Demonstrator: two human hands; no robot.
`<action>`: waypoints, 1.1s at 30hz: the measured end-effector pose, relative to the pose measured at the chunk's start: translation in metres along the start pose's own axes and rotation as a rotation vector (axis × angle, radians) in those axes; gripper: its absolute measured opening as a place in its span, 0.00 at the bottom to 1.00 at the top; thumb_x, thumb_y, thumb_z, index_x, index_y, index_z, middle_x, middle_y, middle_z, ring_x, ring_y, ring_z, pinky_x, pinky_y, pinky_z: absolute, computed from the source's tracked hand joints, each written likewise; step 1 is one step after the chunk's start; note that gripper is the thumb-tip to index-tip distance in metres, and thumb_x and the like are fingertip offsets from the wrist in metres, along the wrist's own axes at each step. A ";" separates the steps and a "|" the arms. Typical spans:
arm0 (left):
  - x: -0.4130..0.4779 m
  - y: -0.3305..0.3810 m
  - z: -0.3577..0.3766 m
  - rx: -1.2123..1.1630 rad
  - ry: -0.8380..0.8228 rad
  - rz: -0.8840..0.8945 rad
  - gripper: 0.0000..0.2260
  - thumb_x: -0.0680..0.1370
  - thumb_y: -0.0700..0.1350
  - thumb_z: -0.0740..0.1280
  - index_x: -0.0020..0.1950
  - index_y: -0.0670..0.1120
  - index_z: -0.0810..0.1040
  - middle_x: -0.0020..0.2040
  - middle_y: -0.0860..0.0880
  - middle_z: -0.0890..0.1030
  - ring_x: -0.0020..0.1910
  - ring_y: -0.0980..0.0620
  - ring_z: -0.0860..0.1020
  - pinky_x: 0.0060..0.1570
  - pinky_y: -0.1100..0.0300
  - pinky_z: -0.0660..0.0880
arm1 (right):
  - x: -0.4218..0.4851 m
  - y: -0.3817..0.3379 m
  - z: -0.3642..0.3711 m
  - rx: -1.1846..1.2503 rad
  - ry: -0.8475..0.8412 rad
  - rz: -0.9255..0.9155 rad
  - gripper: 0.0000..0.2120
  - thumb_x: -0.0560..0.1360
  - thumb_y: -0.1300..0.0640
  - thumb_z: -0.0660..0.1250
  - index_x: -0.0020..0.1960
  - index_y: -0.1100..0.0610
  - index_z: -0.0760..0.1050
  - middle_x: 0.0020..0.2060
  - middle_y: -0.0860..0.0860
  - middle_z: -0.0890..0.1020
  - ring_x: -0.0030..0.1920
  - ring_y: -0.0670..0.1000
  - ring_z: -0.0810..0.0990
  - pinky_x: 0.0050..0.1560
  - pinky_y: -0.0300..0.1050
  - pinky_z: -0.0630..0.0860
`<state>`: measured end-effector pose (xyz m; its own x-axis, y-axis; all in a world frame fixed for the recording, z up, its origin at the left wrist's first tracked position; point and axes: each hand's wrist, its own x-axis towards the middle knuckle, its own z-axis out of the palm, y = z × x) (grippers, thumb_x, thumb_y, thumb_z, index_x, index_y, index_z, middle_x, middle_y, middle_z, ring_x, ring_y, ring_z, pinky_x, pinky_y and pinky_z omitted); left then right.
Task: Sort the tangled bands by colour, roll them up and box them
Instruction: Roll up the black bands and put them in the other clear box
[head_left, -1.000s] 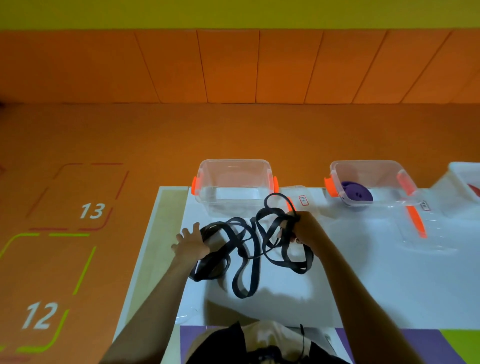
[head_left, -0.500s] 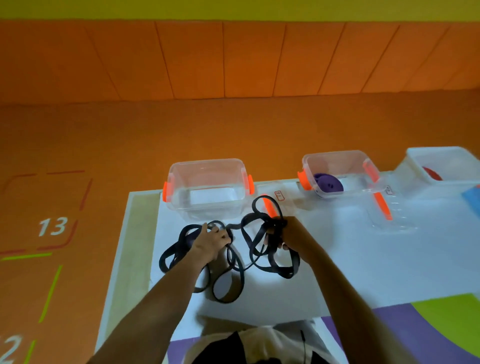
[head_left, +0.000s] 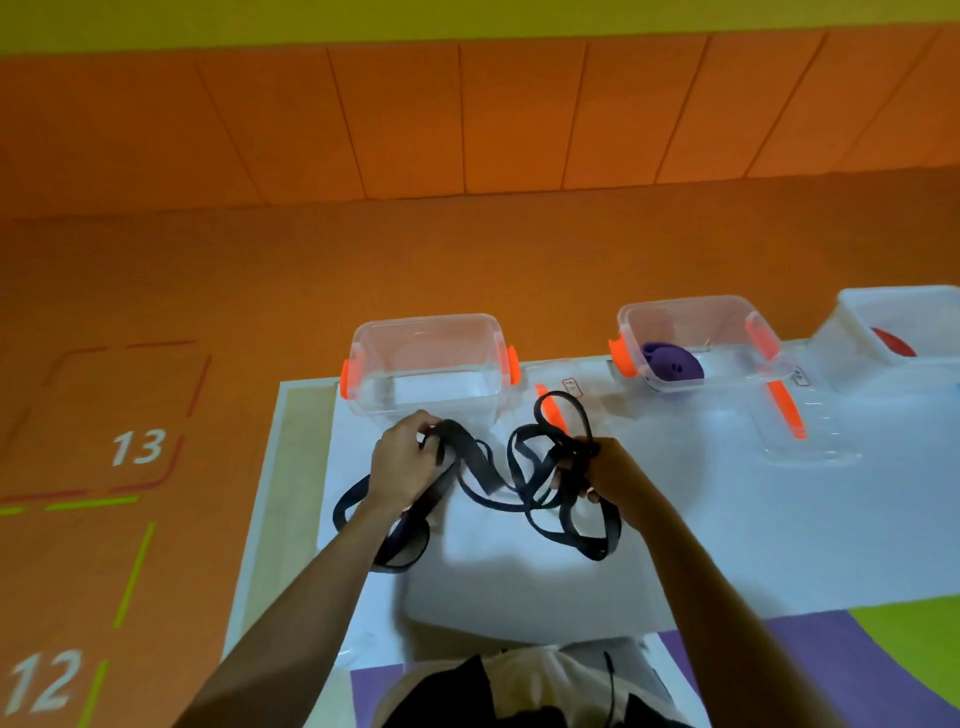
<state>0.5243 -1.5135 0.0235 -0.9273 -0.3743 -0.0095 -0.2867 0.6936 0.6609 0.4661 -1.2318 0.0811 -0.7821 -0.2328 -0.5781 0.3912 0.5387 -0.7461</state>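
Head camera view, looking down over both forearms at a white table (head_left: 727, 519). A tangle of black bands (head_left: 475, 462) lies on the table, stretched between the two hands, with its long axis running left to right. The left hand (head_left: 405, 462) has its fingers curled round a wide strap at the left end of the tangle, and loops trail from it toward the near left. The right hand (head_left: 613, 478) is closed round a bunch of narrower loops at the right end; some stand up beyond it and others hang down onto the table on its near side.

Both hands hold the tangle, so the coming move probably turns on drawing them apart along that left-right line to free one band.

Just beyond the left hand, at the far edge, sits a clear box (head_left: 363, 338) with orange clips; no roll shows in it. A second box (head_left: 685, 301) to the right holds a purple roll (head_left: 672, 361). At far right, a white box (head_left: 883, 296) shows something red (head_left: 891, 343).
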 end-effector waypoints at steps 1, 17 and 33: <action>0.000 0.002 -0.007 -0.119 0.044 -0.062 0.09 0.80 0.39 0.68 0.55 0.51 0.83 0.51 0.54 0.86 0.46 0.47 0.84 0.50 0.53 0.78 | 0.002 0.001 0.001 -0.008 0.003 -0.005 0.09 0.82 0.57 0.68 0.53 0.63 0.83 0.43 0.64 0.87 0.35 0.54 0.76 0.32 0.39 0.67; -0.036 -0.002 -0.074 -0.936 0.179 -0.488 0.05 0.84 0.40 0.65 0.54 0.49 0.78 0.51 0.45 0.85 0.50 0.44 0.84 0.37 0.56 0.82 | 0.025 -0.003 0.013 -0.139 0.128 -0.084 0.15 0.77 0.72 0.57 0.46 0.64 0.83 0.37 0.65 0.86 0.32 0.57 0.79 0.31 0.42 0.73; -0.033 0.003 -0.072 -0.770 -0.088 -0.489 0.14 0.85 0.58 0.63 0.47 0.51 0.80 0.34 0.46 0.79 0.34 0.49 0.78 0.40 0.58 0.75 | 0.014 -0.025 0.054 -0.039 0.124 -0.332 0.20 0.78 0.75 0.54 0.47 0.56 0.79 0.31 0.54 0.83 0.25 0.41 0.79 0.25 0.32 0.72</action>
<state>0.5710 -1.5437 0.0799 -0.7687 -0.4482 -0.4564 -0.4421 -0.1434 0.8854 0.4716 -1.2920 0.0735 -0.9174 -0.3015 -0.2596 0.0888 0.4809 -0.8723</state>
